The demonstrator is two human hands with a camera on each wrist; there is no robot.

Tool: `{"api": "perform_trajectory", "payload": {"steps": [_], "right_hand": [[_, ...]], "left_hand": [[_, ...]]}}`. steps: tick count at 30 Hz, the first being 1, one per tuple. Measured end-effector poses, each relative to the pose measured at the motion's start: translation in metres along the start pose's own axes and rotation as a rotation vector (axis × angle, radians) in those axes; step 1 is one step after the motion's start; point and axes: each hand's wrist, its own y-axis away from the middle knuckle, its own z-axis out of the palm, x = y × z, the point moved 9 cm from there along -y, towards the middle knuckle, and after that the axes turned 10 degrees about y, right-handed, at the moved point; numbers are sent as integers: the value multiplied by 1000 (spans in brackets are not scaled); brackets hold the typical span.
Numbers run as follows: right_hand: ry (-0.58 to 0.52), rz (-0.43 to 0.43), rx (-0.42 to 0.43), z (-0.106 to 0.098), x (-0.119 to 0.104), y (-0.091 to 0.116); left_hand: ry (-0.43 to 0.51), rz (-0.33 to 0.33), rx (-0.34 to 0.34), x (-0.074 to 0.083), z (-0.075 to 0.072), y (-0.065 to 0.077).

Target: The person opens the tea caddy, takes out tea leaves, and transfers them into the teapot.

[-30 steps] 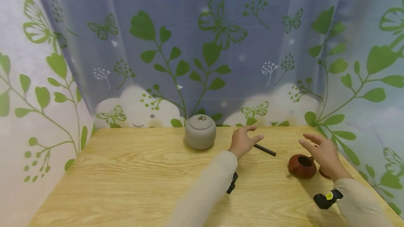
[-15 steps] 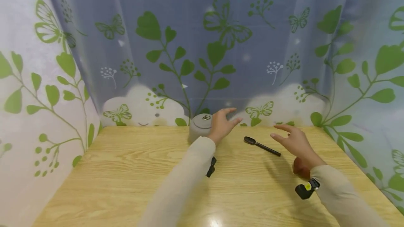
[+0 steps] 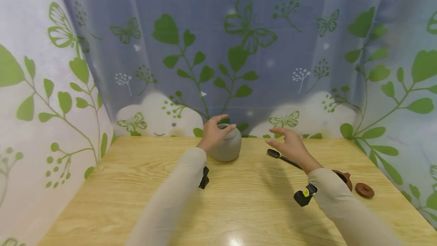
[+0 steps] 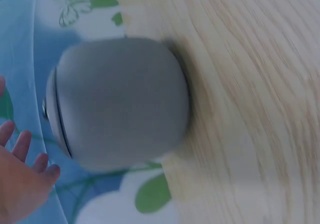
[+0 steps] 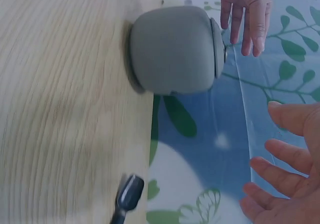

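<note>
A grey lidded jar point(image 3: 228, 148) stands upright near the table's back edge. Beside its lid hovers my left hand point(image 3: 212, 135), fingers relaxed and spread, covering part of the jar in the head view. The left wrist view shows a gap between the hand point(image 4: 22, 179) and the jar point(image 4: 120, 104). My right hand point(image 3: 289, 145) is raised to the right of the jar with spread fingers, holding nothing. Under it on the table lies a black spoon point(image 3: 273, 153), its handle partly hidden by the hand.
A brown teapot point(image 3: 347, 180) without its lid sits at the right, partly hidden behind my right forearm. Its round lid point(image 3: 364, 190) lies on the table point(image 3: 235, 208) beside it. Patterned cloth point(image 3: 266, 48) hangs behind and along both sides.
Both hands have moved left: the left from beside the spoon to the jar, the right from over the teapot to above the spoon. The view has shifted slightly.
</note>
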Motion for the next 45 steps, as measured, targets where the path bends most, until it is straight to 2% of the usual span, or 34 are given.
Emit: {"api": "perform_trajectory", "payload": {"steps": [3, 7, 13, 15, 19, 24, 29, 35, 45], "right_hand": [[-28, -13, -8, 10, -8, -6], [-67, -4, -31, 23, -13, -13], [-82, -30, -22, 38, -27, -22], [-96, -25, -24, 42, -32, -25], [-108, -3, -33, 52, -40, -32], [-133, 18, -51, 65, -49, -38], [-184, 43, -52, 74, -56, -44], [-202, 20, -15, 80, -62, -50], [-196, 10, 56, 88, -65, -62]], "left_hand": [[20, -34, 8, -13, -13, 2], [9, -47, 10, -27, -27, 5], [-50, -68, -9, -49, -40, 10], [-47, -92, -21, -56, -42, 13], [-15, -142, -58, -72, -40, 20], [60, -183, -114, -88, -30, 26], [126, -180, -159, -98, -20, 28], [200, -134, -175, -99, -11, 26], [203, -173, -175, -98, -7, 25]]}}
